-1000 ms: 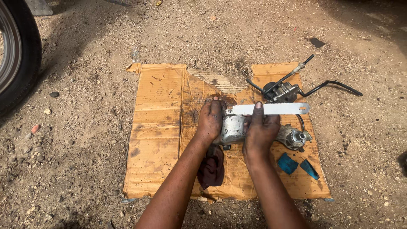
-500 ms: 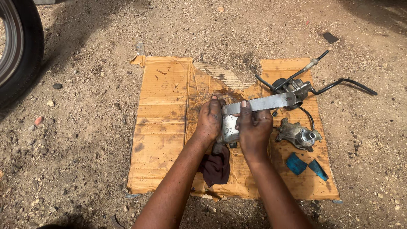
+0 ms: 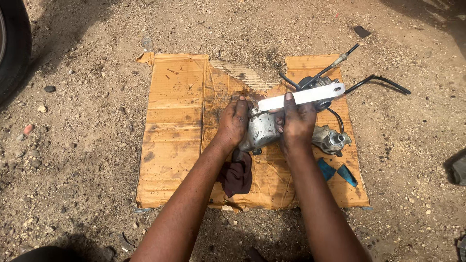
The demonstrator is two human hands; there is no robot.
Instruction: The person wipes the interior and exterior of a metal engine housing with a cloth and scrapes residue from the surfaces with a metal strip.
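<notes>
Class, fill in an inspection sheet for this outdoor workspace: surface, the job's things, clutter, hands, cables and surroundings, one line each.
Surface: stained, torn cardboard sheet laid flat on gravelly dirt.
Job's things: silver metal canister held between both hands above the cardboard; flat white metal bar across its top.
Clutter: dark rag under the left forearm; metal housing part right of the hands; two blue pieces near the cardboard's right edge.
Hands: left hand grips the canister's left side; right hand grips its right side, one finger on the bar.
Cables: black bent tubes or rods at the far right corner.
Surroundings: tyre at upper left; scattered stones.
</notes>
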